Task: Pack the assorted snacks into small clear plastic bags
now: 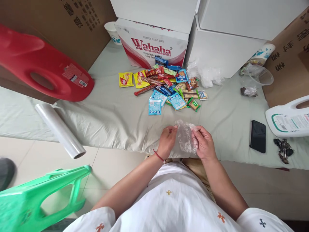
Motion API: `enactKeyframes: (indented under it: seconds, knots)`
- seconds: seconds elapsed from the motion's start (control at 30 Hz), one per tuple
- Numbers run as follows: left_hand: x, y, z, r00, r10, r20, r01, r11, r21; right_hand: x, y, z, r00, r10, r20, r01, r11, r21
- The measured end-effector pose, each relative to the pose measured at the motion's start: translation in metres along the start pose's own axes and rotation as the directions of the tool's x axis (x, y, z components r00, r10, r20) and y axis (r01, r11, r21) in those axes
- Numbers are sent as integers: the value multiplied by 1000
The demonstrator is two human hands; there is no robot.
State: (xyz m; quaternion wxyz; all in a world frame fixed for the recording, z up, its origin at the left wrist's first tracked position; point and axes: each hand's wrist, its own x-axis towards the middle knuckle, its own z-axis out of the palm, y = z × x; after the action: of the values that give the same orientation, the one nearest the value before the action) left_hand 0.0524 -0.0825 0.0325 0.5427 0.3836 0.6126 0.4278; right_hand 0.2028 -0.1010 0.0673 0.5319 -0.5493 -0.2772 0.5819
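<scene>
Between both hands (185, 141), a clear plastic bag (184, 137).

Pale sheet-covered surface (116, 119): snack packets (169, 87), phone (257, 136), keys (283, 149), film roll (60, 129).

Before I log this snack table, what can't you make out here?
Head view only:
- clear plastic bag: crumpled between left hand and right hand; contents, if any, unreadable.
- snack pile: lower packets covered by upper ones, print too small.
- white jug: cut off by the right edge.
- keys: too small to count.
</scene>
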Motion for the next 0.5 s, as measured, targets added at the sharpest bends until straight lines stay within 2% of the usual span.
enactKeyframes:
  seconds: [0.1, 0.17, 0.27, 0.37, 0.43, 0.5]
  knots:
    - [6, 4, 9, 987, -90, 136, 109, 985, -135, -2, -4, -2, 1000, 19, 5, -19, 999, 27]
    - [9, 7, 11, 982, -108, 155, 142, 964, -226, 0, -5, -7, 999, -5, -33, 6, 999, 37]
    - [12, 10, 4, 987, -103, 120, 140, 923, -359, 4, -6, -22, 981, -74, -180, 83, 995, 46]
    - [17, 10, -9, 988, -123, 96, 154, 876, -457, 10, -7, -39, 946, -86, -313, 98, 995, 23]
    - [22, 9, -18, 992, -121, 21, 118, 892, -437, 13, -6, -50, 930, -100, -355, 100, 995, -18]
    - [27, 7, -27, 994, -79, -81, 50, 949, -313, 16, -4, -62, 920, -128, -370, 105, 991, -81]
